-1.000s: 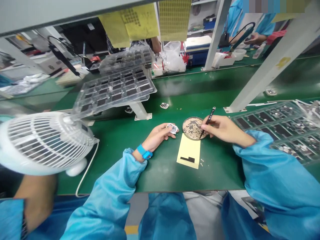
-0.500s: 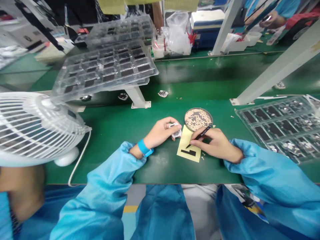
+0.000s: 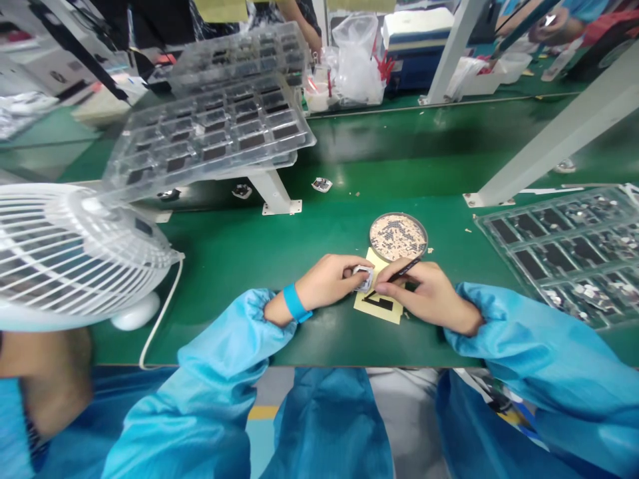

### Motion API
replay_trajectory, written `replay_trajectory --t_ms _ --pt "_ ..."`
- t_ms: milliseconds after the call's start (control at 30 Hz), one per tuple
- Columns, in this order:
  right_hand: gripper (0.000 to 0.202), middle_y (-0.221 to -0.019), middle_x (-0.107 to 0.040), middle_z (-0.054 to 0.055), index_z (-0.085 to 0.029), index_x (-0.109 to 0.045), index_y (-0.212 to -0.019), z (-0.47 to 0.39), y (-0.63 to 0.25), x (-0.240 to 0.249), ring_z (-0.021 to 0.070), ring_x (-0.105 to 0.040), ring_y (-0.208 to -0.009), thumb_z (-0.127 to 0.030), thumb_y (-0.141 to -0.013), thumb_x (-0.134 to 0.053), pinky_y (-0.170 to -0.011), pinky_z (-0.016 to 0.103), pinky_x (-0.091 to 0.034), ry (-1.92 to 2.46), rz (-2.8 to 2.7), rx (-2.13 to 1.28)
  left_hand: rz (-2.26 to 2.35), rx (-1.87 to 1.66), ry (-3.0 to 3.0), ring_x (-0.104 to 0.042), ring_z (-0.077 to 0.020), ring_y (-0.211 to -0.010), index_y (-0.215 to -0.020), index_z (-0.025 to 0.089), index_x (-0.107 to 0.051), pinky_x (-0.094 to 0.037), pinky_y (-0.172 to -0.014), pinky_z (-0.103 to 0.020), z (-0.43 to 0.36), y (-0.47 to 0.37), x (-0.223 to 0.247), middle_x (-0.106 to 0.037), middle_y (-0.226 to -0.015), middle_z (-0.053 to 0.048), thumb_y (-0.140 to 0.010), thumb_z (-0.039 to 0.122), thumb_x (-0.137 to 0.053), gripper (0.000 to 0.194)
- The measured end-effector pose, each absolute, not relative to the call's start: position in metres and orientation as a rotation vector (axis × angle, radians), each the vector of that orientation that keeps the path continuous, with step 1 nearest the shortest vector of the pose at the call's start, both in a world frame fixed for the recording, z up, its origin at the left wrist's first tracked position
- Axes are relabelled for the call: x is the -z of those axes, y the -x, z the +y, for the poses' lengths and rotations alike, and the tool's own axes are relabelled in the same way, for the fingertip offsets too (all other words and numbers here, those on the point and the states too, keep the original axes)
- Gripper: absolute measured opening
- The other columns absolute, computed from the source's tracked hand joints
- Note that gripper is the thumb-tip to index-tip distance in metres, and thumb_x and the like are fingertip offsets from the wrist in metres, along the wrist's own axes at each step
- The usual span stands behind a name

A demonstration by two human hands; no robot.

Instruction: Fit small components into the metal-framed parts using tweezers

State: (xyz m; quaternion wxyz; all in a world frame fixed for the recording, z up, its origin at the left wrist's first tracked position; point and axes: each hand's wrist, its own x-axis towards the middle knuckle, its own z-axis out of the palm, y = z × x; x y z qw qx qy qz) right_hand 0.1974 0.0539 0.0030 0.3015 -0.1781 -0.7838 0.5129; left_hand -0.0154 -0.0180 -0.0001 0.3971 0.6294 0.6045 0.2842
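Note:
My left hand (image 3: 329, 281) pinches a small white-and-grey part (image 3: 363, 278) between thumb and fingers, over the left edge of a yellow paper (image 3: 391, 315). Black tweezers (image 3: 402, 271) are gripped in my right hand (image 3: 422, 293), their tips pointing down and left near the paper. Whether the tips hold anything is too small to tell. On the paper lies a black strip (image 3: 378, 303), partly covered by the tweezers. Just behind my hands, touching the paper's top, stands a round dish (image 3: 398, 236) full of tiny beige and dark pieces.
A white fan (image 3: 74, 259) stands at the left, its cord on the green table. Clear trays (image 3: 214, 130) rest on a raised shelf; another tray (image 3: 574, 253) with small parts lies at right. A metal post (image 3: 554, 126) rises behind it. Several small parts lie at the back.
My left hand has moved right and toward me with the small part, now over the paper beside the tweezers. The right hand has shifted slightly left, still holding the tweezers.

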Motion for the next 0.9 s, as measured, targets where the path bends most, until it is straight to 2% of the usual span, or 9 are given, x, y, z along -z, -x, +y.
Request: replay_trajectory --t_ms 67,267,367,900 --pt "0.005 -0.087 -0.074 0.002 -0.021 -0.069 -0.091 0.057 -0.200 -0.006 0.0166 -0.072 -0.075 -0.021 -0.088 -0.074 -0.066 0.027 -0.061 0.465 -1.993 -1.357 1.520 -0.784 -1.551 -0.058 -0.0130 -0.063 -0.111 0.020 -0.075 -0.043 -0.059 -0.023 -0.018 0.015 0.002 -0.072 -0.079 -0.002 -0.089 0.031 -0.063 0.028" --pt "0.015 -0.094 -0.075 0.003 -0.025 -0.071 -0.095 0.069 -0.204 -0.012 0.0216 -0.072 -0.090 -0.015 -0.085 -0.077 -0.087 0.037 -0.059 0.433 -2.071 -0.989 1.403 -0.890 -1.391 -0.067 -0.0162 -0.070 -0.109 0.018 -0.072 -0.051 -0.063 -0.024 -0.016 0.015 0.009 -0.073 -0.084 -0.005 -0.087 0.028 -0.065 0.026" --pt "0.016 -0.096 -0.075 0.003 -0.025 -0.071 -0.097 0.070 -0.204 -0.010 0.0218 -0.072 -0.091 -0.015 -0.085 -0.077 -0.086 0.038 -0.060 0.396 -2.103 -0.962 1.363 -0.912 -1.321 -0.068 -0.0157 -0.072 -0.110 0.016 -0.069 -0.053 -0.063 -0.024 -0.016 0.015 0.010 -0.073 -0.089 -0.007 -0.088 0.026 -0.063 0.025" --pt "0.009 -0.094 -0.076 0.004 -0.026 -0.071 -0.092 0.067 -0.202 -0.007 0.0239 -0.073 -0.089 -0.021 -0.087 -0.075 -0.083 0.041 -0.062 0.431 -2.120 -0.922 1.352 -0.950 -1.244 -0.068 -0.0150 -0.071 -0.109 0.015 -0.067 -0.053 -0.061 -0.024 -0.015 0.015 0.013 -0.072 -0.085 -0.007 -0.089 0.028 -0.064 0.024"
